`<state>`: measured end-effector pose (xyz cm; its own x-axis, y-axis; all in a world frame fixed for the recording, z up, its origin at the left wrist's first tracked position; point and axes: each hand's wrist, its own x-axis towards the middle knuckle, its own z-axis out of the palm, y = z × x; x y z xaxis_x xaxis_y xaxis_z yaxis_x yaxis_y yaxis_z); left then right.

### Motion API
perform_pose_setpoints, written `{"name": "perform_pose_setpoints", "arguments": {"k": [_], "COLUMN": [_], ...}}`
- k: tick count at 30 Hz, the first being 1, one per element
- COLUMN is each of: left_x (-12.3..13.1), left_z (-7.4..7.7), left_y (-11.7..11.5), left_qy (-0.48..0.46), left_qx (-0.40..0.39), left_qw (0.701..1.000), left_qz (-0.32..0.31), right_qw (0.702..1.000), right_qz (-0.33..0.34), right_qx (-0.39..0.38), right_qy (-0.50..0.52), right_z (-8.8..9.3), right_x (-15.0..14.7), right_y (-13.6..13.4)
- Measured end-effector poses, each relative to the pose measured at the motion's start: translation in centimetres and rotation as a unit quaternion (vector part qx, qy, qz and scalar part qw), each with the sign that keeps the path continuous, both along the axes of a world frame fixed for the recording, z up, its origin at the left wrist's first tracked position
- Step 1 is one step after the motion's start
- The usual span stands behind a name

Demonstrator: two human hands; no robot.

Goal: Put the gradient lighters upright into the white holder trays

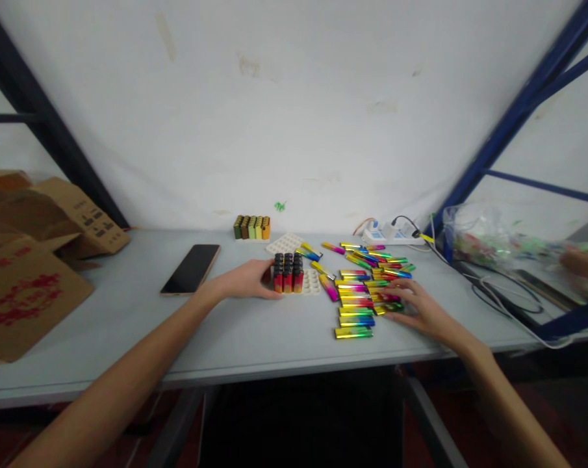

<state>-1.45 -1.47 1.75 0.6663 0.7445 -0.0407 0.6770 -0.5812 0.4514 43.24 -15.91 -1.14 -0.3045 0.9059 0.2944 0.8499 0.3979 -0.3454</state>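
Observation:
My left hand (252, 279) is curled against the left side of a white tray (312, 283) with round holes, thumb in front and fingers behind. Red lighters (288, 281) with black tops stand upright in the tray's left part; its right part shows bare holes. My right hand (423, 311) is at the right side of a spread of shiny rainbow-coloured lighters (356, 312), which lie flat. Its thumb and fingers are closed around a few lighters (388, 307) there, partly covering them.
Behind stand a second white tray (284, 244) and a block of green-to-orange lighters (252, 227). A phone (191, 269) lies left, near cardboard boxes (30, 286). A power strip (391, 234), cables (498, 292) and a plastic bag (483, 237) are right. Another person's hand (586, 268) shows far right.

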Motion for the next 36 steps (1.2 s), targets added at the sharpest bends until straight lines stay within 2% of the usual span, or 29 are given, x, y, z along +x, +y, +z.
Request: {"name": "perform_pose_setpoints", "arguments": {"k": [5,9,14,18,23,28,31,36], "left_x": [0.0,0.0,0.0,0.0,0.1,0.1,0.1,0.0], "left_z": [0.1,0.1,0.0,0.1,0.2,0.2,0.2,0.2], "left_y": [-0.1,-0.1,0.0,-0.1,-0.1,-0.2,-0.2,-0.2], "left_qy": [0.001,-0.004,-0.008,-0.004,-0.002,0.003,0.004,0.0], "left_qx": [-0.002,-0.006,-0.008,-0.01,-0.003,-0.007,-0.004,-0.006], "left_qw": [1.0,1.0,1.0,1.0,1.0,1.0,1.0,1.0], "left_qz": [0.001,-0.001,0.0,0.001,0.003,0.007,0.006,0.002], "right_qw": [0.999,0.998,1.0,1.0,0.999,0.994,0.987,0.95], "right_qz": [-0.003,-0.002,-0.013,-0.003,-0.022,-0.009,0.019,0.055], "right_qx": [0.039,0.063,0.021,0.022,0.035,0.038,0.011,-0.054], "right_qy": [-0.008,-0.014,-0.01,-0.007,0.026,0.103,0.161,0.302], "right_z": [-1.6,-1.6,-0.1,0.8,2.1,4.2,5.4,6.0], "right_x": [-1.6,-2.7,-4.0,-4.4,-4.8,-7.0,-9.0,-12.3], "right_y": [2.3,3.4,3.5,3.8,5.9,10.0,12.1,12.8]}}
